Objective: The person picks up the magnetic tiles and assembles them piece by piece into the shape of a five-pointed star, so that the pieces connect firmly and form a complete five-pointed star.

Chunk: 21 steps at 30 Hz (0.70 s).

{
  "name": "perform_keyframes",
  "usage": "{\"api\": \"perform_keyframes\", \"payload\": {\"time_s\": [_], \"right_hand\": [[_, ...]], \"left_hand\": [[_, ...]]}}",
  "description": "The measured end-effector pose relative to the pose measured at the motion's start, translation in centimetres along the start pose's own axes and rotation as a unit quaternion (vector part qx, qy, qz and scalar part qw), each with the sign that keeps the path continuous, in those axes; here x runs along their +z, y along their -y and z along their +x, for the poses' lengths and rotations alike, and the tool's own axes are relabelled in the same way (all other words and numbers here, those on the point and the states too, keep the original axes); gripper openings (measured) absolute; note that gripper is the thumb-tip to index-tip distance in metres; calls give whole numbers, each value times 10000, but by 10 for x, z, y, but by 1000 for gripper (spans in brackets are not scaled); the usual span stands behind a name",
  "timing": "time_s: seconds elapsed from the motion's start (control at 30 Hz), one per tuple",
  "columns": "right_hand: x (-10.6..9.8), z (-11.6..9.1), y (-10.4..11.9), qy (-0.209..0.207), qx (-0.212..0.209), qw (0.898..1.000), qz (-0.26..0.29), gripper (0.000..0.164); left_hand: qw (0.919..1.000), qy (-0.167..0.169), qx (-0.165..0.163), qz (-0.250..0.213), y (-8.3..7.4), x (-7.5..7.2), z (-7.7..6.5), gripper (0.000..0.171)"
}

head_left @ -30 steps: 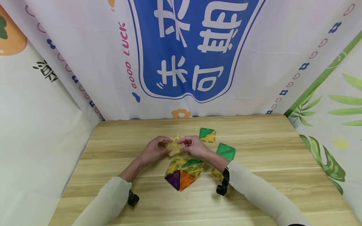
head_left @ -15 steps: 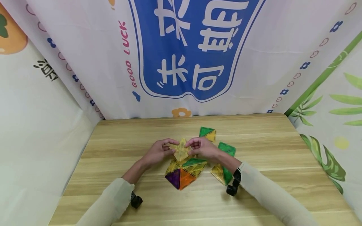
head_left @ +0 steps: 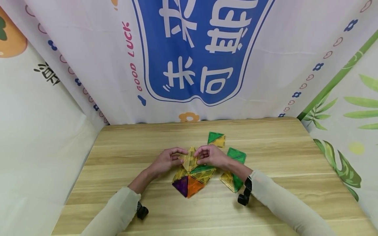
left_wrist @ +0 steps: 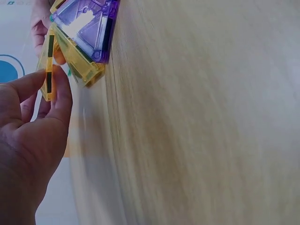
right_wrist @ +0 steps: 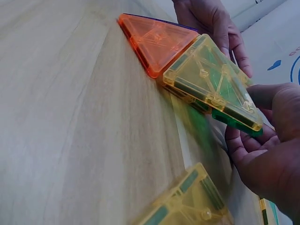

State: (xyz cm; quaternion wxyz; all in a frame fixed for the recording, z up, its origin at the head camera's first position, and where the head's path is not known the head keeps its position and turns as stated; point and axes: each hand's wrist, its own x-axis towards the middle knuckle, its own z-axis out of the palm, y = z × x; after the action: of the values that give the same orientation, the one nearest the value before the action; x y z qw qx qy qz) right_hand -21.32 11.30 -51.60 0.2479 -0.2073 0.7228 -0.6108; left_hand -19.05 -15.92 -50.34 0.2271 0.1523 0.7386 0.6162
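My left hand (head_left: 167,162) and right hand (head_left: 214,156) pinch opposite sides of a kite-shaped pair of clear yellow magnetic tiles (head_left: 189,161). The pair's lower tip overlaps the back of a built cluster in the head view. In that cluster a purple triangle tile (head_left: 181,186) and an orange one (head_left: 195,186) face the front, with a yellow triangle tile (head_left: 204,177) and a green tile (head_left: 202,168) behind. Seen from the left wrist, thumb and fingers grip a yellow tile (left_wrist: 49,65) by its edge. The right fingers are partly hidden behind the yellow triangle (right_wrist: 206,77) in the right wrist view.
Right of the cluster lie green tiles (head_left: 237,155) and a yellow triangle tile (head_left: 227,181) on the wooden table (head_left: 124,141). Farther back is a green-and-yellow square (head_left: 216,139). A printed cloth (head_left: 260,91) hangs along the table's far edge.
Both hands have moved right and slightly toward the front with the yellow tiles, bringing them to the back of the cluster. The right forearm has shifted right, uncovering more of the green tiles.
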Motion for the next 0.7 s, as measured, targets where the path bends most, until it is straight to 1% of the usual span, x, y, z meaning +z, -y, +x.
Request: {"api": "perform_keyframes", "payload": {"time_s": [0.07,0.17,0.33,0.4,0.47,0.53,0.63,0.7], "right_hand": [[1,1,0,-34,-11,9999,-115,24],[3,1,0,-69,-40,9997,-250,23],[5,1,2,-82,-179,9980,-594,24],[5,1,3,-109,-297,9963,-805,25],[5,1,5,-128,-441,9937,-1026,28],[4,2,5,-97,-631,9899,-1267,34],[2,4,7,52,-877,9847,-1508,42],[1,6,9,169,-1009,9799,-1711,46]], "left_hand": [[9999,-9,66,128,2,0,0,34],[9982,1,235,555,3,0,0,33],[9912,-15,467,1236,4,2,-5,30],[9884,-100,456,1448,4,4,-8,27],[9847,-180,537,1648,2,7,-12,26],[9779,-271,669,1964,-1,11,-16,25],[9635,-424,856,2501,-7,18,-24,31],[9550,-540,826,2797,-9,23,-29,38]]}}
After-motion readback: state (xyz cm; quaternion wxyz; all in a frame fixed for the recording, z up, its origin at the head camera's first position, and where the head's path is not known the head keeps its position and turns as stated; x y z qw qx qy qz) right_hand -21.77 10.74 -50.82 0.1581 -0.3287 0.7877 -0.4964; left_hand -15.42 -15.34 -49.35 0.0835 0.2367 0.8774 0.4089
